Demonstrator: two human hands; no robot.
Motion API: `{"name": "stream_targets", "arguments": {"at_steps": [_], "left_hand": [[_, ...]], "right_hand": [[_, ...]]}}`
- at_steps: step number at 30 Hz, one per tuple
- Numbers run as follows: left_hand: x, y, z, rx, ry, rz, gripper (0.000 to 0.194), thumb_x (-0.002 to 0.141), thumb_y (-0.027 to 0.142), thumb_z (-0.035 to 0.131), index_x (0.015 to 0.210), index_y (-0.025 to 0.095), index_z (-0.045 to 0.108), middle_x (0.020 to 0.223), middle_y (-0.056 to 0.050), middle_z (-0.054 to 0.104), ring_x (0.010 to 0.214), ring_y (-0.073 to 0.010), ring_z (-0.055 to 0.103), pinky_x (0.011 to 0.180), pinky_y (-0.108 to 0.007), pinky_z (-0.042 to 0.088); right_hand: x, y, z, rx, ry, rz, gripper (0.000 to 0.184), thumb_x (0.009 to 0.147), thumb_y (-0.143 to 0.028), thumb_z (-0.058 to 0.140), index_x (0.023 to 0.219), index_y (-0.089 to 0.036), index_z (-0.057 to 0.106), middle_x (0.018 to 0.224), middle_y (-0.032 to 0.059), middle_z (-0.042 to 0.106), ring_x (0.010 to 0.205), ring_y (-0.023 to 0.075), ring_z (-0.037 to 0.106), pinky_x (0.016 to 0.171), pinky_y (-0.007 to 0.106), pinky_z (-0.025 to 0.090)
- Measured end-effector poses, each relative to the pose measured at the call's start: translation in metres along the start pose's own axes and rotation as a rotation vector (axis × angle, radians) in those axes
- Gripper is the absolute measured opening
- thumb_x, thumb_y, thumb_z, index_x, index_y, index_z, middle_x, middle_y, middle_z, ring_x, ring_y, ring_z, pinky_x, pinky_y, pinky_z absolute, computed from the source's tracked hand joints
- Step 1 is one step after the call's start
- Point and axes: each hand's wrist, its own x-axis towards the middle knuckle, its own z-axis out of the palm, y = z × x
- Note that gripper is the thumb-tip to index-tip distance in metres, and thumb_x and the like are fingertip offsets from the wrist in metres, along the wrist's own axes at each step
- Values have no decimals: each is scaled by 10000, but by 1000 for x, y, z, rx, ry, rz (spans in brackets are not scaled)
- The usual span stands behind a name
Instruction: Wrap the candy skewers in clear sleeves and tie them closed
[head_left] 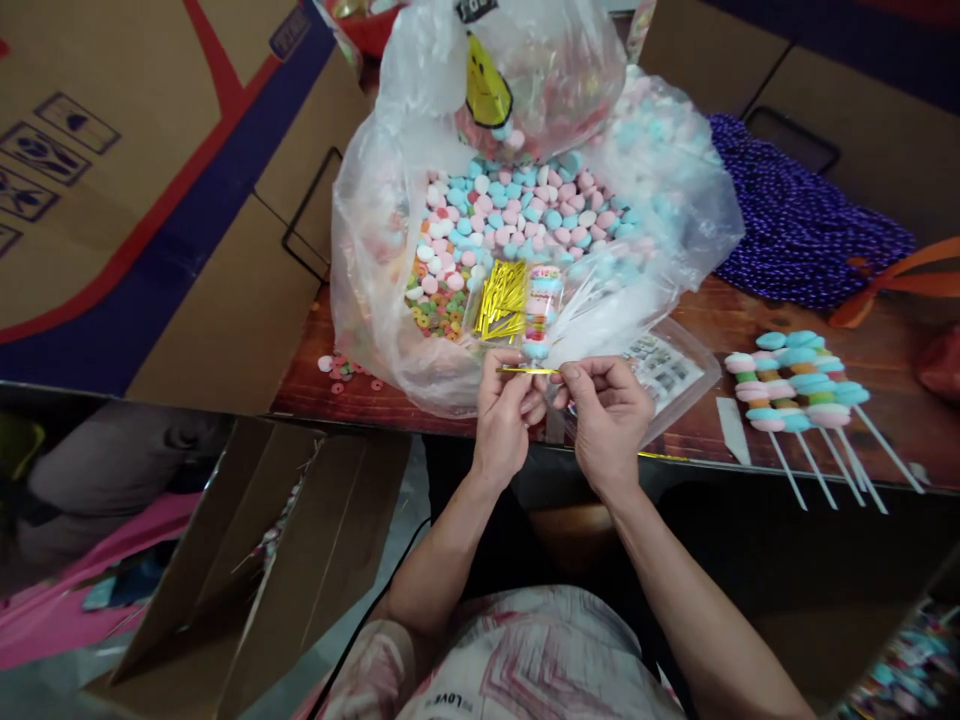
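Evidently, a tying step at the centre of the frame: left hand and right hand each with a pinching grip, thumb to finger, on a thin gold tie. Just above, in clear wrapping, the candy stack, its lower end partly hidden by fingers; grip of the lower fingers impossible to tell. To do this well, gather the wrapping snugly below the bottom candy, hold the tie level and centred, then wind both ends evenly, firm but gentle enough to spare the film. Best to avoid snagging the spare ties just to the left. At right of frame, on the desk, candy skewers side by side.
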Motion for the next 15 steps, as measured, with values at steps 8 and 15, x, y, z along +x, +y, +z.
{"name": "stream_targets", "arguments": {"at_steps": [8, 15], "left_hand": [[-8, -23, 12, 45, -114, 40, 370, 779, 415, 821, 834, 207, 520, 633, 63, 561, 435, -19, 372, 396, -131, 220], [-9, -34, 18, 69, -97, 7, 404, 725, 442, 859, 798, 184, 557, 596, 72, 529, 396, -1, 290, 375, -122, 206]], "right_hand": [[-10, 4, -22, 51, 113, 10, 187, 844, -330, 737, 787, -219, 599, 630, -57, 602, 521, 102, 569, 516, 229, 478], [-17, -8, -50, -190, -24, -60, 80, 863, -297, 691, 817, -235, 710, 753, -5, 675, 660, 149, 596, 605, 283, 500]]}}
